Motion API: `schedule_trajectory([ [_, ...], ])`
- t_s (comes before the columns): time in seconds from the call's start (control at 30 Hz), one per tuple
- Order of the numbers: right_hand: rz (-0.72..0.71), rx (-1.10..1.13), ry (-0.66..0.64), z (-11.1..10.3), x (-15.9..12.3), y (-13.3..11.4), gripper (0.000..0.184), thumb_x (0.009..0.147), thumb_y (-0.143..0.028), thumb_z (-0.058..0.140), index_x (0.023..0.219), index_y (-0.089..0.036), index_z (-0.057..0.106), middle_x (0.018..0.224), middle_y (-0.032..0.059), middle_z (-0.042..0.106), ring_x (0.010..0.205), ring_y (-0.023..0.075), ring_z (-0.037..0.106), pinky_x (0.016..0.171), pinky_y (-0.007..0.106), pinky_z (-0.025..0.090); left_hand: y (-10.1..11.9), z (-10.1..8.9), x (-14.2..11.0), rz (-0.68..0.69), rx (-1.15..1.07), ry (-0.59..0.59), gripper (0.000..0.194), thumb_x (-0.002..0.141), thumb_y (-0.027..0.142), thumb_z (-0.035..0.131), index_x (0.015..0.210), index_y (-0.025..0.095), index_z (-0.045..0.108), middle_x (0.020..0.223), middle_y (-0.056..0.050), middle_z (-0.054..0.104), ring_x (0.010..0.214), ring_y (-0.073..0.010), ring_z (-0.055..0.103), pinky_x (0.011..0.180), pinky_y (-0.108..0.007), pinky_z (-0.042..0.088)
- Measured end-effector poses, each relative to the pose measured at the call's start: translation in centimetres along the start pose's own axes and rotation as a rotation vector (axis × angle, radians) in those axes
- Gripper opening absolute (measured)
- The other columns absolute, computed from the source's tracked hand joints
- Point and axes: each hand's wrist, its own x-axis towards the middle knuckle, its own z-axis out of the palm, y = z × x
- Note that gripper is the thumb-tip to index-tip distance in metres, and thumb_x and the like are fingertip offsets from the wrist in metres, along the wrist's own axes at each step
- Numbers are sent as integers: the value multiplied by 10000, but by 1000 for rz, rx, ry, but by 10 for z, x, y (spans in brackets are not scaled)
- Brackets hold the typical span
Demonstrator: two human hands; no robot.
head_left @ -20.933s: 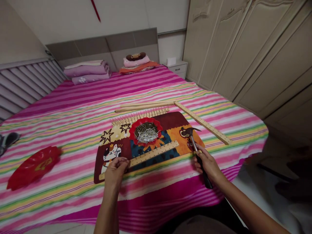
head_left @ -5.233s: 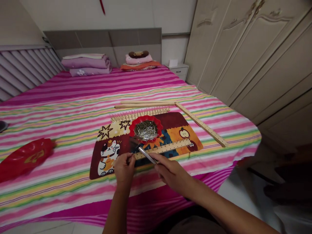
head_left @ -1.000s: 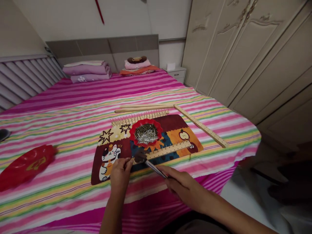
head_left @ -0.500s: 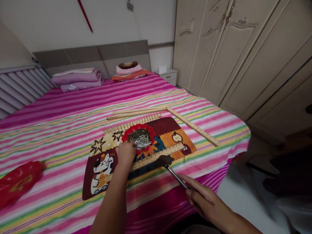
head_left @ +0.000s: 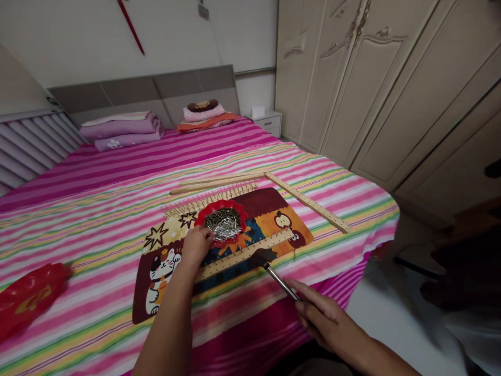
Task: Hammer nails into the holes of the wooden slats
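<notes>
My left hand [head_left: 198, 243] is at the near left rim of a red scalloped bowl [head_left: 199, 215] full of loose nails [head_left: 224, 223]. Its fingers are pinched together, and I cannot make out what is between them. In my right hand [head_left: 323, 316] is a hammer [head_left: 279, 279] with a dark head and metal shaft, the head over the near edge of a drilled wooden strip [head_left: 238, 256]. That strip lies across a patterned mat [head_left: 270, 201]. Beyond the bowl is another wooden strip [head_left: 211, 196] with many nails standing in it.
A drilled wooden strip [head_left: 309, 203] lies at the right, with plain-looking strips [head_left: 219, 181] behind the nailed one. A red dish [head_left: 33, 297] sits at the left on the striped bed cover [head_left: 97, 282]. Folded bedding [head_left: 123, 128] is near the headboard; a wardrobe [head_left: 332, 78] stands at the right.
My left hand has drawn back slightly to the left, from the nails to the bowl's rim. The right hand and hammer have hardly moved. The view has shifted slightly.
</notes>
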Motion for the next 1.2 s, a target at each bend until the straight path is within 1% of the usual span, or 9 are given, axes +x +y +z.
schedule_trajectory([
  [0.23,9,16,-7,7,0,1,711,825,-568,517,1402,-165,420,499,-92,287,419,78,266,377,190,164,-8,-17,-19,-240,-573,98,229,657,413,592,738,215,674,664,17,647,638,-147,562,649,-269,416],
  [0.37,23,6,-16,8,-2,-3,738,800,-606,524,1393,-175,436,500,-95,263,420,78,260,378,195,160,-20,-37,-45,-361,-923,144,446,490,459,707,832,184,628,584,29,619,585,-144,578,601,-263,431],
  [0.43,32,4,-18,7,-2,-3,775,793,-621,523,1413,-172,404,499,-99,250,417,79,254,375,197,152,-30,-43,-63,-451,-984,163,484,424,446,739,804,175,610,577,22,621,555,-137,570,558,-255,425],
  [0.6,42,-30,-32,6,0,2,806,797,-631,505,1441,-168,363,502,-96,264,411,81,268,369,199,158,-50,-38,-102,-637,-948,90,439,365,453,756,672,160,645,521,10,600,474,-106,497,480,-243,390],
  [0.77,29,-79,-20,8,0,6,793,785,-648,498,1418,-179,411,534,-74,322,416,78,286,366,203,173,-62,-23,-118,-604,-959,66,418,389,435,751,691,157,676,562,-11,633,532,-133,551,536,-263,428],
  [0.93,17,-49,-14,7,0,10,764,788,-620,519,1411,-190,420,540,-75,287,434,87,271,367,196,173,-67,-18,-122,-514,-390,20,124,563,321,637,634,228,677,541,4,620,541,-156,551,554,-270,386],
  [1.03,19,-54,-28,7,1,11,757,800,-617,506,1419,-193,408,538,-77,284,426,85,269,369,196,167,-63,-22,-122,-448,-172,6,97,613,278,581,595,235,667,605,-19,634,605,-179,571,596,-284,381],
  [1.1,22,-59,-31,7,1,12,767,798,-624,504,1424,-193,401,533,-79,275,425,85,267,371,196,171,-60,-25,-121,-441,-173,36,110,617,283,579,588,225,668,666,-35,645,661,-189,584,621,-285,390],
  [1.2,26,-66,-25,6,2,11,785,789,-637,504,1425,-188,401,536,-79,280,428,85,265,374,199,175,-56,-24,-121,-529,-407,104,182,608,366,611,659,208,685,679,-27,649,659,-178,578,614,-276,403],
])
